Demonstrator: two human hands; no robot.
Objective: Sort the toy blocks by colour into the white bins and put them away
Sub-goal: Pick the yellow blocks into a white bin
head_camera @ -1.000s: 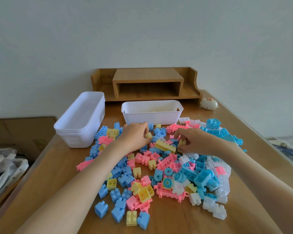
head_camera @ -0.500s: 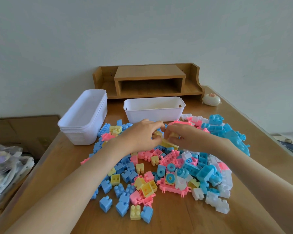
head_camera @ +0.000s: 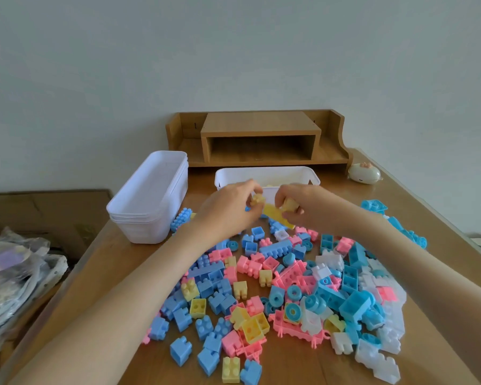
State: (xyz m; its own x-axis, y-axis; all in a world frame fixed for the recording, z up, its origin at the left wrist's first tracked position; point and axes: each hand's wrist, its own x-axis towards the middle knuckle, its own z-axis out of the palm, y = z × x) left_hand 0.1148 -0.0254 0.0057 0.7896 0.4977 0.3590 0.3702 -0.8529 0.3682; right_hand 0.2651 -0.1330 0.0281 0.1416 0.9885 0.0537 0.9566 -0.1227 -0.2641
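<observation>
Looking down from your head camera, you had both hands raised just in front of the open white bin (head_camera: 267, 176) at the back of the desk (head_camera: 117, 268). Your left hand (head_camera: 228, 209) was curled, its fingertips pinched on a small yellow block (head_camera: 257, 200). Your right hand (head_camera: 303, 209) was closed as well, gripping a small yellow piece (head_camera: 289, 204) near the thumb and, below it, a long yellow brick (head_camera: 275, 216) that slanted down toward the pile (how many separate pieces that hand held, I could not tell through the blur). The two hands sat close together, almost touching, over the bin's near wall.

Inside that bin something pale yellow showed against the far wall. To your left stood a stack of nested white bins (head_camera: 150, 198), turned lengthwise, with a blue studded block (head_camera: 181, 219) just beside its near right corner.

The loose toy blocks (head_camera: 275, 287) lay scattered across the middle of the desk under and before your forearms: blue ones mostly on the left and near side, pink ones through the middle, white ones (head_camera: 378, 354) heaped at the right, and a few yellow ones mixed in, including a yellow studded block (head_camera: 231, 369) at the near edge.

Behind the bins a wooden shelf riser (head_camera: 261, 129) stood against the wall, and a small cream oval object (head_camera: 364, 173) rested near its right end. Off the desk's left side lay crumpled plastic bags (head_camera: 14, 273).
</observation>
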